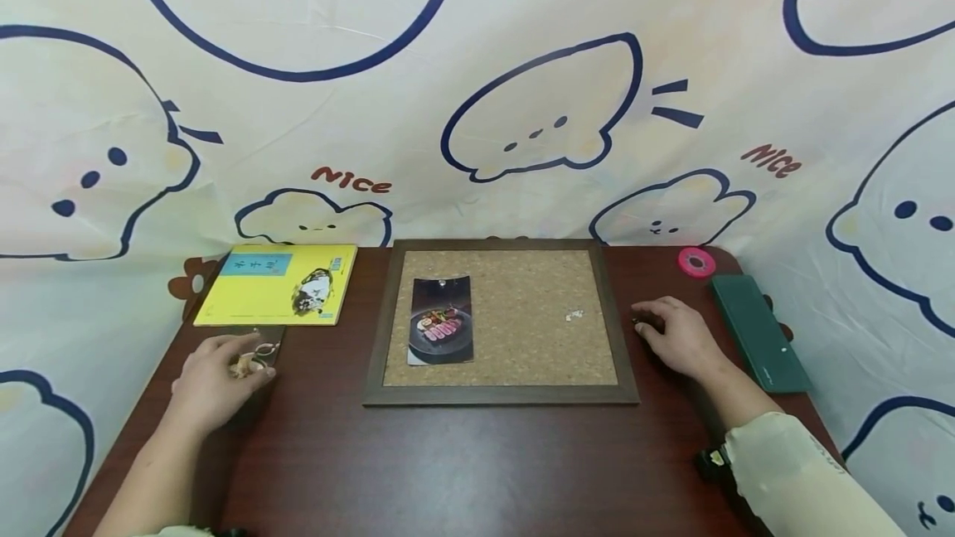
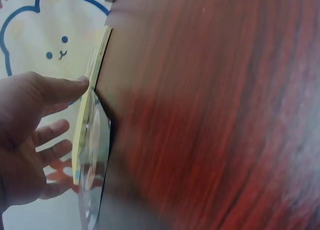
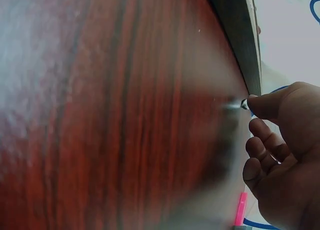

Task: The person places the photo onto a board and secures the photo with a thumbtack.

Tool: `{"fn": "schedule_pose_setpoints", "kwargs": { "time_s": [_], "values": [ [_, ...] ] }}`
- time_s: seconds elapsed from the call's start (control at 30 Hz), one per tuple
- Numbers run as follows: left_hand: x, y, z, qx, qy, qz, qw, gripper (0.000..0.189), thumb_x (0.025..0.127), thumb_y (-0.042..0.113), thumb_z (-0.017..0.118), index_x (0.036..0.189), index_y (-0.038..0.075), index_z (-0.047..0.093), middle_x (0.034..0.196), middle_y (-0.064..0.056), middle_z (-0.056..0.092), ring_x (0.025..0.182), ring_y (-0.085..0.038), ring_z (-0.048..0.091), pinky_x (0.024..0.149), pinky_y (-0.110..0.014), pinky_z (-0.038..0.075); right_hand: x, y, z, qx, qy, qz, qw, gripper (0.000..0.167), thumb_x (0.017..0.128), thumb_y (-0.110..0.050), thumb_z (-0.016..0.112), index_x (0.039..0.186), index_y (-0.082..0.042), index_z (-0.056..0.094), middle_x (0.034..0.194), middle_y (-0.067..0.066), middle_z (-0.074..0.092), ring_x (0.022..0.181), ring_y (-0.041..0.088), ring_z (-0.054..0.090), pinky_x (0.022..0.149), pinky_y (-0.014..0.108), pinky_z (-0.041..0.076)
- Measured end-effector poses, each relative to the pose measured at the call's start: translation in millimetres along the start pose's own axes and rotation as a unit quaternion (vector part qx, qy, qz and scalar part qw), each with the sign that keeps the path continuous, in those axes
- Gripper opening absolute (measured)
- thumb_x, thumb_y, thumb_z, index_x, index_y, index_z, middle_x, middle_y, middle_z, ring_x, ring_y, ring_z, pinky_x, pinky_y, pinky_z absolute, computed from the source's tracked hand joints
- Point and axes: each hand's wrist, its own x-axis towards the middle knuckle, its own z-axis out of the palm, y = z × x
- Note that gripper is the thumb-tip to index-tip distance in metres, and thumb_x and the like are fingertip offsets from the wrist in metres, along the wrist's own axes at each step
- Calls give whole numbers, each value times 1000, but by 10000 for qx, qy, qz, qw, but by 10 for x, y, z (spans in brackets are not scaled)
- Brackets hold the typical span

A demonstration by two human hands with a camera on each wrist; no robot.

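Observation:
My left hand [image 1: 216,379] is over a photo card [image 1: 264,344] on the left of the table, thumb and fingers spread apart. The hand covers much of that card; the left wrist view shows it edge-on. My right hand [image 1: 675,336] pinches a small shiny pin-like piece [image 3: 244,104] at its fingertips, just right of the corkboard; its exact kind is too small to tell. On the corkboard [image 1: 522,355], a food photo [image 1: 441,330] hangs at the left, with a pale pin [image 1: 442,283] at its top. Several small clear pieces [image 1: 574,316] sit on the cork's right side.
Behind my left hand lies a yellow book [image 1: 261,297]. A pink ring-shaped roll [image 1: 696,262] is at the back right, near a dark green box [image 1: 759,334] along the table's right edge. A printed cloth [image 1: 477,214] hangs behind and beside the table.

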Motion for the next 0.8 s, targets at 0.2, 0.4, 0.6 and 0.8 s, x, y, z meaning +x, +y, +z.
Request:
{"fn": "schedule_pose_setpoints", "kwargs": {
  "time_s": [0.2, 0.4, 0.6, 0.8],
  "values": [
    [4, -117, -55, 49, -22, -335, 9994, 73, 89, 29, 79, 147, -5, 49, 143, -41, 33, 128, -65, 30, 91, -80, 33, 31, 32, 13, 0, -45, -67, 10000, 29, 99, -11, 68, 127, -4, 71, 120, 19, 66, 102, 35, 63, 87, 58, 51],
    [26, -180, -100, -69, -266, -970, 9949, 90, 88, 38, 80, 153, -7, 38, 148, -45, 20, 132, -67, 21, 97, -81, 32, 61, 44, 35, -29, -79, -82, 9999, 27, 100, -10, 67, 125, -4, 72, 119, 18, 68, 103, 35, 64, 87, 57, 51],
    [67, -221, -111, -77, -444, -1305, 9904, 97, 84, 35, 83, 155, -8, 33, 148, -47, 17, 129, -70, 24, 97, -80, 34, 69, 52, 55, -101, -107, -33, 9999, 26, 100, -10, 66, 124, -3, 73, 118, 18, 68, 105, 36, 64, 88, 57, 51],
    [99, -281, -118, -107, -527, -1263, 9905, 93, 83, 26, 83, 154, -8, 34, 145, -47, 23, 124, -66, 33, 96, -77, 38, 84, 58, 75, -108, -80, -39, 9999, 22, 100, -9, 65, 119, -4, 75, 116, 17, 69, 108, 38, 64, 92, 59, 50]
  ]
}}
